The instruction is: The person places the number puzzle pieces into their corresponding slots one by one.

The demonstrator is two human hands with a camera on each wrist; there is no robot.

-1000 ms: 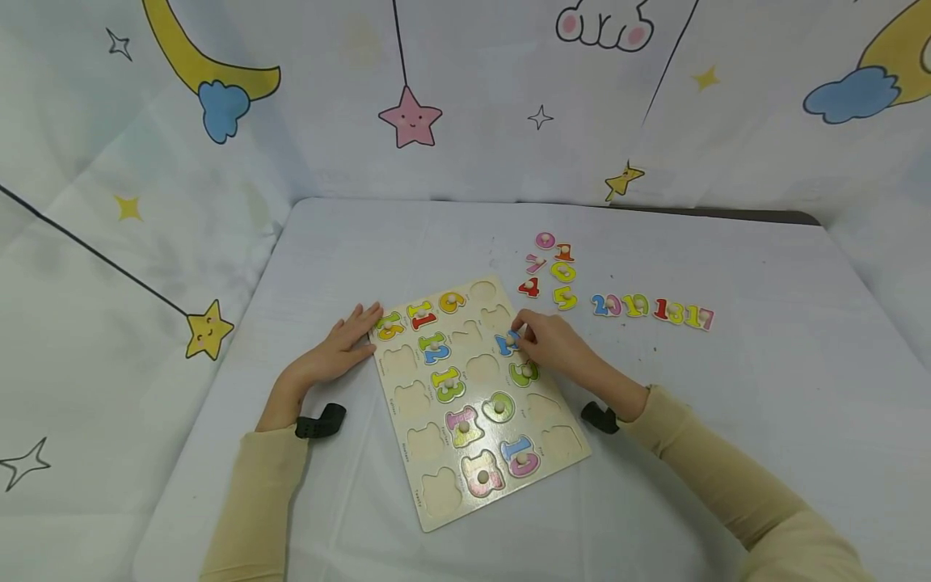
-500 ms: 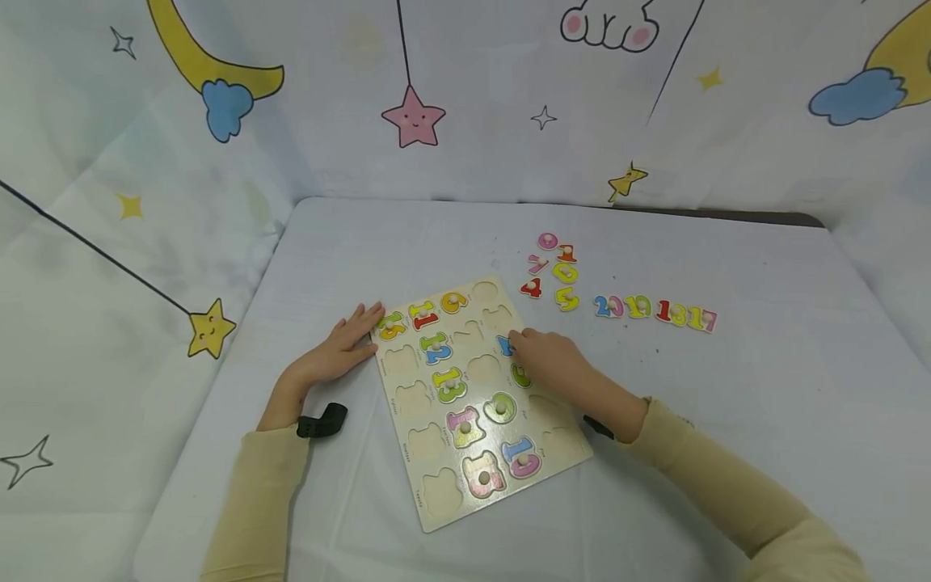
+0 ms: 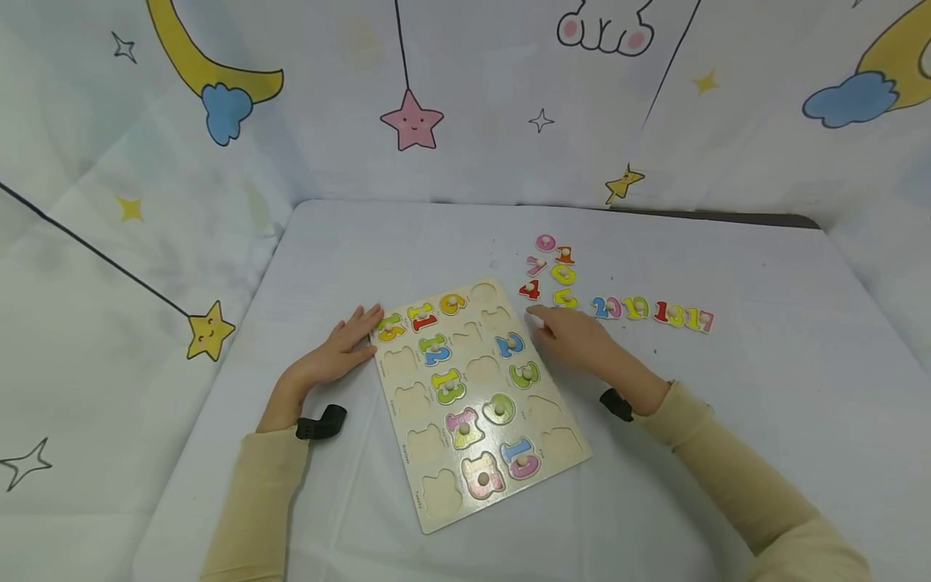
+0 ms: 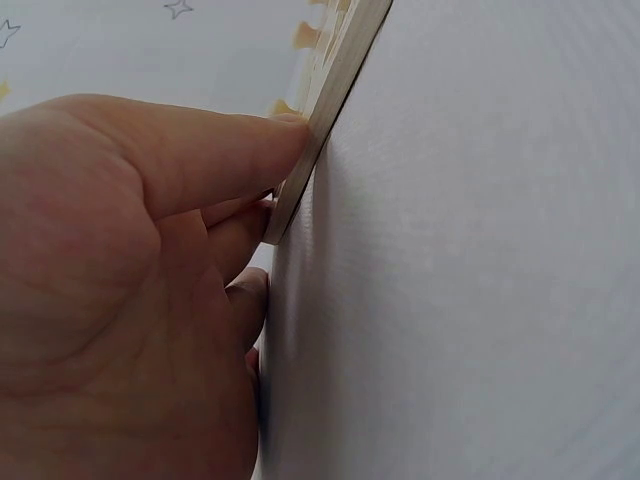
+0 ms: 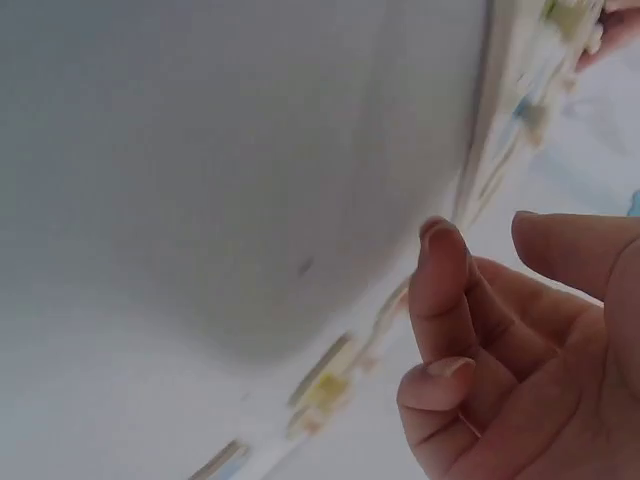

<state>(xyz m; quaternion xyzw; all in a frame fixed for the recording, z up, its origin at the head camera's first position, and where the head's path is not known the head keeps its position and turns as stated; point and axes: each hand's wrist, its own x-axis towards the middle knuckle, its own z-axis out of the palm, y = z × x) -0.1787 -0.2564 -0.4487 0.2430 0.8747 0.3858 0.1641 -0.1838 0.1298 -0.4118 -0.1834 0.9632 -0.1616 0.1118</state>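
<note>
A pale wooden number puzzle board (image 3: 429,418) lies tilted on the white table. My left hand (image 3: 338,346) rests at its upper left corner, fingers extended; in the left wrist view the thumb touches the board's edge (image 4: 335,95). My right hand (image 3: 582,343) is just off the board's right side, near the yellow 5 (image 3: 565,298) and red 4 (image 3: 530,289) pieces. In the right wrist view its thumb and loosely bent fingers are apart, with nothing between them. The blue 2 piece (image 3: 510,345) sits in the board above the green 3 piece (image 3: 524,374).
Loose pieces lie beyond the board, among them a pink 0 (image 3: 545,242), an orange 1 (image 3: 564,255) and a yellow 0 (image 3: 563,275). A row with the 20 (image 3: 607,307) and the 17 (image 3: 699,320) runs to the right. A patterned curtain (image 3: 480,162) stands behind the table.
My right hand pressed at the blue 2 piece, then let it go and moved right, off the board. The blue 2 is now uncovered in its place. The left hand has stayed put.
</note>
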